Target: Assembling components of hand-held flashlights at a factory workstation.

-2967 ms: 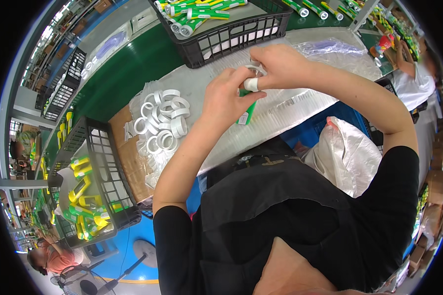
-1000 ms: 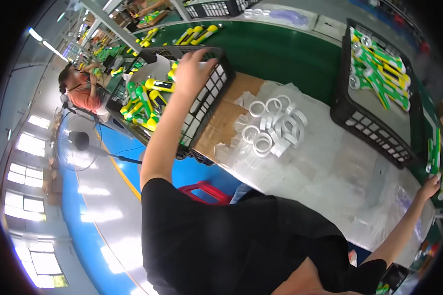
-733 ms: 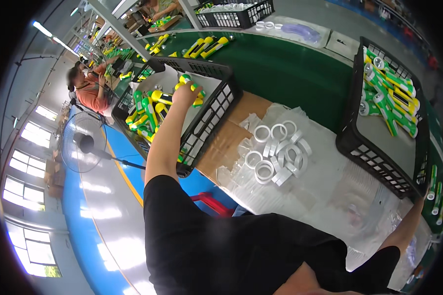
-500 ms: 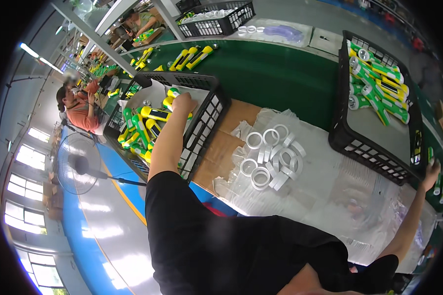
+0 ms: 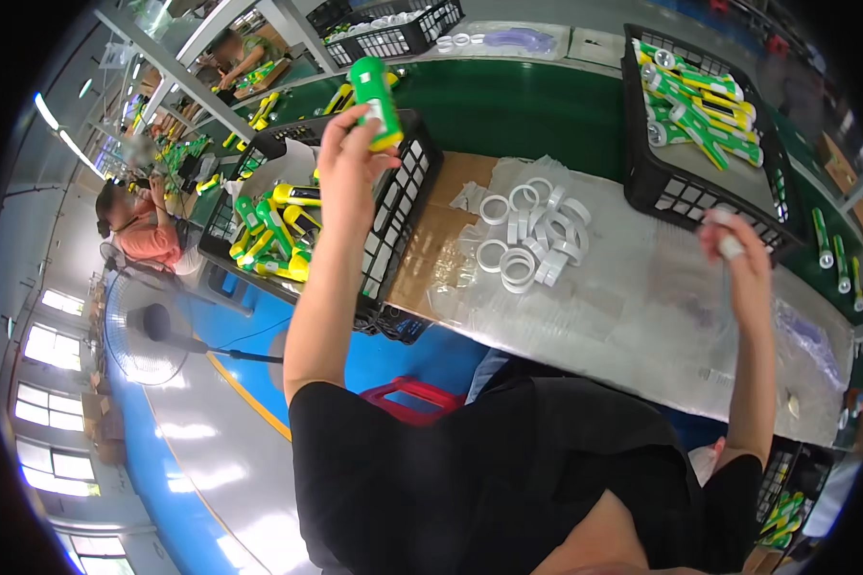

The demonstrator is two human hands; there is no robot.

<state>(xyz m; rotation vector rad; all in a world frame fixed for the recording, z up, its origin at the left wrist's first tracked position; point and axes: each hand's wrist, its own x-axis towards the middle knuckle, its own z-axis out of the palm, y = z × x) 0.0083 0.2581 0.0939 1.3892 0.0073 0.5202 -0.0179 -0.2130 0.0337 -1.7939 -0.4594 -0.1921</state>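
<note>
My left hand [image 5: 352, 158] is raised above the near rim of the left black crate [image 5: 420, 158], its fingers wrapped round a green and yellow flashlight [image 5: 375, 101]. Several more flashlights [image 5: 276, 225] lie jumbled in that crate below. Beside the front wall of the right black crate [image 5: 676, 203] is my right hand [image 5: 738, 244], its fingers bent and smeared by motion. Something whitish shows at those fingertips, but I cannot make out whether it is held or worn. Between the hands, a heap of white rings [image 5: 537, 230] rests on the plastic-covered table [image 5: 623, 287].
More flashlights [image 5: 705, 101] fill part of the right crate; others [image 5: 839, 261] lie beyond it on the green belt [image 5: 527, 110]. A third crate [image 5: 393, 40] stands at the back. A floor fan [image 5: 153, 326] and a red stool [image 5: 408, 398] are at left. Co-workers [image 5: 144, 230] sit farther off.
My left hand has lifted a flashlight up out of the left crate. My right hand has come from the far right inward, to the front of the right crate.
</note>
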